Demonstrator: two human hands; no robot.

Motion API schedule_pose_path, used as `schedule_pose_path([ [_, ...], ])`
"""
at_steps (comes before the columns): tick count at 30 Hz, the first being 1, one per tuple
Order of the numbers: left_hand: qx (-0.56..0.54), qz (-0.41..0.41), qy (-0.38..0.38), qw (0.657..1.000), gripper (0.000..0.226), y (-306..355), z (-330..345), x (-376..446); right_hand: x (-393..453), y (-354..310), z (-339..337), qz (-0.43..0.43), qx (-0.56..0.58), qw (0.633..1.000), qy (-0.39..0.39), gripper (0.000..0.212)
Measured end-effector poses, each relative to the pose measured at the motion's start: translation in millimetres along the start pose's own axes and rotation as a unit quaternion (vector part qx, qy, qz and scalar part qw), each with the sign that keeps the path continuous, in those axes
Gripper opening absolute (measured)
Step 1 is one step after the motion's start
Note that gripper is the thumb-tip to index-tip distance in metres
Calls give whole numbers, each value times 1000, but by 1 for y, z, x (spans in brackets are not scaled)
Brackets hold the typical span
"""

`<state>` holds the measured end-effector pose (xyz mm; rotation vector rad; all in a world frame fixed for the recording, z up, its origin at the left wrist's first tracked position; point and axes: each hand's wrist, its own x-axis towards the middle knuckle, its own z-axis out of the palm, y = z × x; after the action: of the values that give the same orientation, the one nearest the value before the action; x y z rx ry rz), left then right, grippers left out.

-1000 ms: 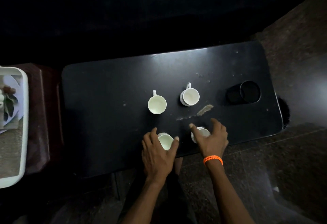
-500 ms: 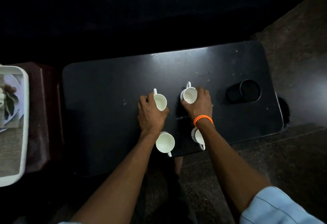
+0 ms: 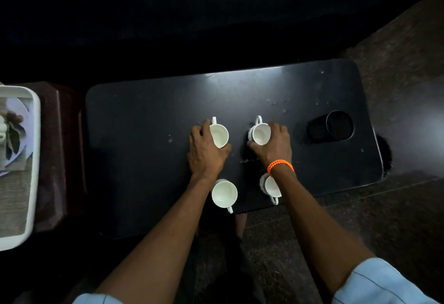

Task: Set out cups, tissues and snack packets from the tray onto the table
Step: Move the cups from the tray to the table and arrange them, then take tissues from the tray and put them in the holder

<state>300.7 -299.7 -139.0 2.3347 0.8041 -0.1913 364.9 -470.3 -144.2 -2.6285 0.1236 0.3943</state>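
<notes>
Several white cups stand upright on the black table (image 3: 144, 135). My left hand (image 3: 206, 153) wraps around the far left cup (image 3: 219, 134), whose handle points away from me. My right hand (image 3: 274, 145), with an orange bead bracelet at the wrist, grips the far right cup (image 3: 260, 133). Nearer the front edge stand the near left cup (image 3: 224, 194) and the near right cup (image 3: 270, 185), half hidden under my right wrist, both handles pointing toward me. The white tray (image 3: 34, 159) sits at the far left on a dark red stand, with patterned contents I cannot make out.
A black round cup holder (image 3: 340, 125) lies on the table's right part. Crumbs and a smear mark the surface between the cups. Dark stone floor (image 3: 360, 219) surrounds the table; beyond its far edge all is in darkness.
Both hands left the two near cups and reached forward to the two far cups, where they now hold them. Over the last half second the hands hardly moved.
</notes>
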Motion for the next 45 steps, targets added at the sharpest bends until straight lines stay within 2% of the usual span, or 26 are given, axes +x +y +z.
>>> schedule_pose_path([
  [2,1,-16,13,1000,97,-2,0,-2,-1,-3,-1,-1,-23,1000,18,83],
  [4,-19,-19,35,999,95,-7,-3,-5,-3,-10,-2,-9,-43,996,73,89],
  [8,-32,7,47,998,83,-24,-15,-6,-9,-36,1,-63,-32,987,145,75],
  [14,-30,7,71,997,78,-50,-50,5,-19,-91,12,-159,-1,981,116,69],
  [17,-48,-3,96,994,77,-67,-75,6,-29,-127,19,-191,32,977,85,71],
  [23,-86,-56,164,981,75,-110,-144,-3,-62,-207,47,-298,24,954,-13,72],
  [29,-118,-91,281,948,61,-179,-224,-24,-115,-296,99,-396,45,911,-103,69],
  [32,-98,-132,327,930,55,-222,-255,-37,-147,-337,128,-423,40,891,-160,59],
  [35,-102,-180,350,914,55,-263,-274,-50,-176,-371,159,-447,4,864,-234,48],
  [39,-154,-275,361,878,61,-302,-288,-64,-211,-404,197,-452,-63,833,-314,47],
  [42,-188,-298,355,866,65,-320,-291,-68,-228,-425,222,-452,-78,826,-327,44],
  [45,-228,-323,345,851,68,-336,-294,-70,-242,-442,248,-442,-84,843,-296,48],
])
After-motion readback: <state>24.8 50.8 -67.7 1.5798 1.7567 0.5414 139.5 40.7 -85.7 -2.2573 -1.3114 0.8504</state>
